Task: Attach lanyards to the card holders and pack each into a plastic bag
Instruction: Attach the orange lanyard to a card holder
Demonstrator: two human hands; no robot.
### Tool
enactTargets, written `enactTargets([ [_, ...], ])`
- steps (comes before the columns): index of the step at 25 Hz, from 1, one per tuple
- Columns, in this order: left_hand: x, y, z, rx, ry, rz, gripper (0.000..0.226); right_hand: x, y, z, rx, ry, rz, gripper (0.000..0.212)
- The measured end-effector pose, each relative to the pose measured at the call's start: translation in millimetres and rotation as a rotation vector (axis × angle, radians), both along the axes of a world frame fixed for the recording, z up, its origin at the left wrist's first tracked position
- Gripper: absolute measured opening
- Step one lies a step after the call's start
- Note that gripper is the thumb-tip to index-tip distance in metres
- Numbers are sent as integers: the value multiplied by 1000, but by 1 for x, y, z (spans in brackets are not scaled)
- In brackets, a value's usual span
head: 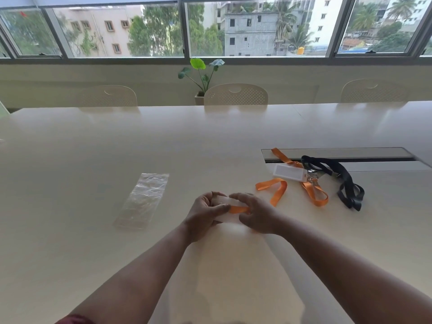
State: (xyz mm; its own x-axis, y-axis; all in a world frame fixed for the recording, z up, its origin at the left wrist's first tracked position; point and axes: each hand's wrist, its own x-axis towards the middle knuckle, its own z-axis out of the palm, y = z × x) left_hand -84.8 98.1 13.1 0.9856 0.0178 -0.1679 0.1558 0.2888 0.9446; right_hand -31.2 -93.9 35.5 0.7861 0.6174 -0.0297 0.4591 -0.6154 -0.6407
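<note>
Daylight enters through window band (210, 29) at far wall; scene bright, soft, slightly hazy. Below window, table (117, 148) shows pale sheen and faint chair reflections along far edge. Soft shadows under forearms at near edge. Window frames bow toward corners: wide-angle distortion. Mild overall softness; plastic bag (142, 202) left of hands glints faintly.

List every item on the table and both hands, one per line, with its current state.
Left hand: grips card holder.
Right hand: pinches orange lanyard.
Held card holder: between both hands, above table.
Orange lanyard: one end held, rest trailing on table.
Second card holder: lying flat, orange strap attached.
Black lanyard: loose heap.
Plastic bag: flat, empty.
</note>
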Motion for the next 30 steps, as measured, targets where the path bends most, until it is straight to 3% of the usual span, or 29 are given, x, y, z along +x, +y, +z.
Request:
enactTargets([
  [5, -2, -1, -3, 86, -7, 61, 50, 8, -12, 13, -63, -342, 91, 48],
  [10, -2, 4, 2, 29, 36, -58, 44, 17, -22, 21, -82, -644, 171, 33],
  [13, -3, 8, 8, -3, 63, -159, 35, 24, -22, 26, -24, -586, 139, 34],
  [16, 1, 5, 24, -18, 31, -200, 35, 32, -20, 33, 111, -399, 83, 37],
  [20, 10, -1, 48, 35, -26, -119, 34, 33, -18, 57, 395, -84, -35, 52],
  [22, 13, -2, 53, 85, -51, -29, 35, 32, -21, 75, 425, 2, -77, 53],
  [27, 12, -2, 60, 195, -95, 76, 36, 35, -37, 121, -3, -32, 131, 12],
  [30, 8, -6, 65, 266, -129, 14, 32, 33, -33, 139, -172, -132, 191, 6],
])
